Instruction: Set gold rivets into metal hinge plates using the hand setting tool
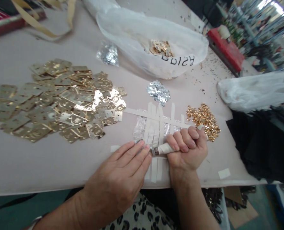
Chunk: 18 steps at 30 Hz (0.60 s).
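Observation:
My right hand [186, 145] is closed around a tool with a handle [166, 148] wrapped in pale tape. The tool's metal end [154, 151] points left, towards my left fingertips; its exact kind does not show. Palm down, my left hand [124, 174] lies with its fingers stretched out over a taped plastic patch [153, 126] on the table. A bit of grey metal [138, 141] peeks out beside those fingertips, mostly hidden. Left of the patch spreads a pile of gold metal plates [67, 99]. Silver discs [158, 92] are heaped behind it, and small gold fittings [204, 121] lie to its right.
At the back, a white plastic bag [132, 35] holds gold pieces. A small clear packet [107, 54] of silver parts lies beside it. Black material [266, 143], another white bag [257, 89] and a red object [225, 49] line the right side. Beige strap [70, 19] lies back left.

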Each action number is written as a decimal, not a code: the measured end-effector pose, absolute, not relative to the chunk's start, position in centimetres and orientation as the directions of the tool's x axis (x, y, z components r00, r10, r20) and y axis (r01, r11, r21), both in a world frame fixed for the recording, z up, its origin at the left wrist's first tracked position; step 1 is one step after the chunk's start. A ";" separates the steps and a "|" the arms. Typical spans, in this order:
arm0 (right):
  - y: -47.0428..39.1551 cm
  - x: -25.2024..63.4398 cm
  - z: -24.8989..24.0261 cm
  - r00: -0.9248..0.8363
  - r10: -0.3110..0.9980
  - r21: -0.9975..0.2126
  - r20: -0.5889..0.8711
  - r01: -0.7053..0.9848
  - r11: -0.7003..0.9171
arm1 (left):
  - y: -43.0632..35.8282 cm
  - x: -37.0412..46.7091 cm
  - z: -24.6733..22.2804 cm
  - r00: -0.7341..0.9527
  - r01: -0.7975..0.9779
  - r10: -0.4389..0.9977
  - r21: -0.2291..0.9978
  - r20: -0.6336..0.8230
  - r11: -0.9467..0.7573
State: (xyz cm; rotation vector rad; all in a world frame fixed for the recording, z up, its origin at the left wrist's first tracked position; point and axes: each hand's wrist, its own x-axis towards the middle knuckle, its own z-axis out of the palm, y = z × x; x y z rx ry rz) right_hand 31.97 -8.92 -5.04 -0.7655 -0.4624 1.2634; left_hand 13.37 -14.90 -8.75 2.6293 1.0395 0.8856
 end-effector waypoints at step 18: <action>-10.2 30.9 -3.4 0.138 0.974 -0.860 0.181 -0.458 0.225 | -14.4 13.4 -8.3 0.551 0.558 0.648 0.346 0.525 -0.754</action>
